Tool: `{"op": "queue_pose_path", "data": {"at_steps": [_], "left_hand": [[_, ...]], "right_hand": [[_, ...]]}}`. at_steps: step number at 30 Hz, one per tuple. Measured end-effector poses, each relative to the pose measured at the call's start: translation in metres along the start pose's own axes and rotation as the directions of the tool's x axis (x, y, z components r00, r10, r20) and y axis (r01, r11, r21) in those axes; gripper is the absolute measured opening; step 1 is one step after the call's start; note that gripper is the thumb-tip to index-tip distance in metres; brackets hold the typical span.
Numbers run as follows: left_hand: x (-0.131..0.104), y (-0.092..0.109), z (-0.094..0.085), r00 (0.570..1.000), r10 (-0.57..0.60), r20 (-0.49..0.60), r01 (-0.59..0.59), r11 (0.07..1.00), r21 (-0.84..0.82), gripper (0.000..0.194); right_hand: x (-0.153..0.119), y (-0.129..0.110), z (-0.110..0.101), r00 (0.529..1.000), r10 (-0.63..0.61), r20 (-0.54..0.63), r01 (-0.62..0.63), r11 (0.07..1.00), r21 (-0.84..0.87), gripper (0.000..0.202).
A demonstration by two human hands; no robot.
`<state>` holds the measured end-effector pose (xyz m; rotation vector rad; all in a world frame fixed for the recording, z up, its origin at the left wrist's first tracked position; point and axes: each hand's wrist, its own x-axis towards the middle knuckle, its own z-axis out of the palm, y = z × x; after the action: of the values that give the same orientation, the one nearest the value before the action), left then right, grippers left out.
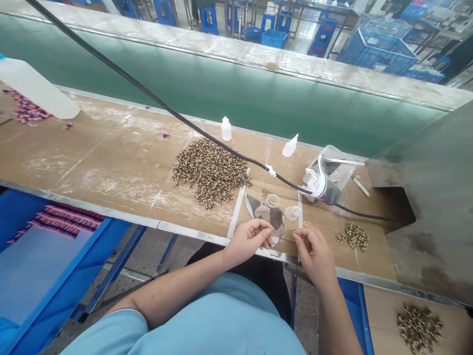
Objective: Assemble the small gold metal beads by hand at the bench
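Observation:
My left hand (254,233) is closed in a pinch above the bench's front edge; whatever its fingertips hold is too small to make out. A short gap to the right, my right hand (313,249) also pinches thumb to forefinger, its contents unclear. Just beyond them lie a stained clear sheet (263,213) and two small clear cups (272,200). Tiny beige pieces (307,224) lie by my right fingertips. A big heap of small brown-and-gold ring-like parts (210,170) spreads to the left, and a smaller pile of similar parts (356,237) sits to the right.
Two small white dropper bottles (226,130) stand or lean at the back. A black cable (162,103) crosses overhead to a clear tub (342,170). A green conveyor belt (236,88) runs behind; a metal housing (432,207) bounds the right. A blue crate (99,251) is lower left.

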<state>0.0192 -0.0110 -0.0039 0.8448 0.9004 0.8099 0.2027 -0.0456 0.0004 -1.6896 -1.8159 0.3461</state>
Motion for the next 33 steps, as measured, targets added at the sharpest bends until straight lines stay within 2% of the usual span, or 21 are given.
{"op": "queue_pose_path", "data": {"at_steps": [5, 8, 13, 18, 24, 33], "left_hand": [[-0.001, 0.008, 0.01, 0.989, -0.092, 0.115, 0.104, 0.99, -0.096, 0.046], [0.0, 0.011, 0.011, 0.989, -0.097, 0.115, 0.109, 0.988, -0.107, 0.045], [0.003, 0.012, 0.005, 0.994, -0.089, 0.067, 0.095, 0.992, -0.08, 0.04], [0.005, 0.01, 0.003, 0.995, -0.093, 0.036, 0.095, 0.993, -0.067, 0.036], [0.004, 0.004, 0.005, 0.998, -0.06, -0.029, 0.058, 0.997, -0.052, 0.033], [0.005, 0.006, 0.002, 0.996, -0.093, 0.009, 0.093, 0.994, -0.064, 0.032]], "right_hand": [[0.005, -0.022, 0.007, 0.996, -0.079, -0.029, 0.083, 0.975, 0.208, 0.013], [0.007, -0.026, 0.014, 0.991, -0.119, -0.06, 0.13, 0.963, 0.236, 0.009], [0.005, -0.024, 0.021, 0.982, -0.151, -0.117, 0.169, 0.971, 0.171, 0.008], [0.001, -0.025, 0.028, 0.983, -0.102, -0.153, 0.119, 0.987, 0.107, 0.013], [-0.001, -0.026, 0.035, 0.981, -0.1, -0.166, 0.114, 0.991, 0.075, 0.015], [-0.003, -0.022, 0.036, 0.945, -0.245, -0.215, 0.248, 0.969, -0.014, 0.01]]}}
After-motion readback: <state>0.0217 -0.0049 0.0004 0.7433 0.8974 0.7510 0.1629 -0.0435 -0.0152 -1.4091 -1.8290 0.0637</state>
